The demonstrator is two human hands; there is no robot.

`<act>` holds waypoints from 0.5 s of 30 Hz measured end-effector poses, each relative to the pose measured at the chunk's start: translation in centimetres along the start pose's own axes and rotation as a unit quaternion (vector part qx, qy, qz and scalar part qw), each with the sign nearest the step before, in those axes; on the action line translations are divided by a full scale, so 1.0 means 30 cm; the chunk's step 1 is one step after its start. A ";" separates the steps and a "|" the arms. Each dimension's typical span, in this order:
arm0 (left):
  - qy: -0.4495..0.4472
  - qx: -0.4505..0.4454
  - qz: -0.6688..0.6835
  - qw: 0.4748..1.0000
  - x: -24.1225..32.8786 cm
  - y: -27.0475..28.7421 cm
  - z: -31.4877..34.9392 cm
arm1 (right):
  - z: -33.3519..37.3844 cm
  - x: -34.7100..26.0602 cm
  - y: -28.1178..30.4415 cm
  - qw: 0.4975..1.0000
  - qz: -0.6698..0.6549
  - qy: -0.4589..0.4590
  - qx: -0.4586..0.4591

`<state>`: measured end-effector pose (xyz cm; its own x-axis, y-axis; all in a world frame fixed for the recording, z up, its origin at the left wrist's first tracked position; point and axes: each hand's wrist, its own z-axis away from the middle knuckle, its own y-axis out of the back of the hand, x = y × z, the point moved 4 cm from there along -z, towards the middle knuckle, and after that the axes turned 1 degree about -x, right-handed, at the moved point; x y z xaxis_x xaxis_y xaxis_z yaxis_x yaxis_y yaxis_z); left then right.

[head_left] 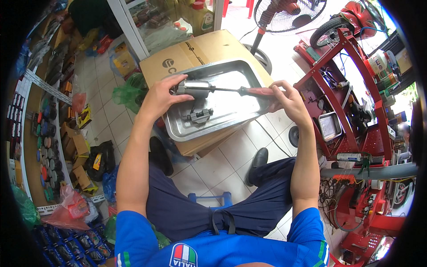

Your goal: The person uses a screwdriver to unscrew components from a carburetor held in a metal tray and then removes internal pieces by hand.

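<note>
1. Head view, left side of the work: the left grip [161,96] is closed around a metal cylinder [199,90], with fingers along its far side and the thumb along its near side. The cylinder is held on its side above the left part of a shallow metal tray [235,106].

2. Head view, right side of the work: the right grip [289,102] is closed on the red handle of a screwdriver [259,91], near the tray's right rim. The shaft points left and reaches the cylinder's right end; whether the tip touches it, I cannot tell.

3. Head view, in the tray: a small dark metal part [200,117] lies near the left end, below the cylinder.

4. Head view, beneath and around: the tray rests on a cardboard box [155,66]. A green plastic bag [128,94] lies left of the box, and a standing fan [290,14] is beyond it on the right. A red rack [378,111] carrying tools is farther right. A blue stool [227,199] shows between the person's legs.
</note>
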<state>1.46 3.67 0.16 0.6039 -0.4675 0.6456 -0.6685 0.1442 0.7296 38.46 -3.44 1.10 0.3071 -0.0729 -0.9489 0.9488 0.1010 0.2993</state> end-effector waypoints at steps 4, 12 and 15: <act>0.008 -0.002 0.008 1.000 0.005 0.001 -0.001 | 0.013 -0.006 0.020 0.999 -0.002 0.040 -0.028; 0.003 -0.002 0.018 1.000 0.006 0.000 -0.001 | -0.004 0.008 -0.006 1.000 0.003 0.008 0.023; 0.000 0.000 0.013 1.000 0.002 0.000 0.001 | -0.004 0.007 -0.007 1.000 -0.005 -0.008 0.024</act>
<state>1.48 3.63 0.19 0.5863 -0.4631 0.6647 -0.6840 0.1567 0.7125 38.33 -3.35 0.84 0.2983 -0.0894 -0.9503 0.9542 0.0524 0.2946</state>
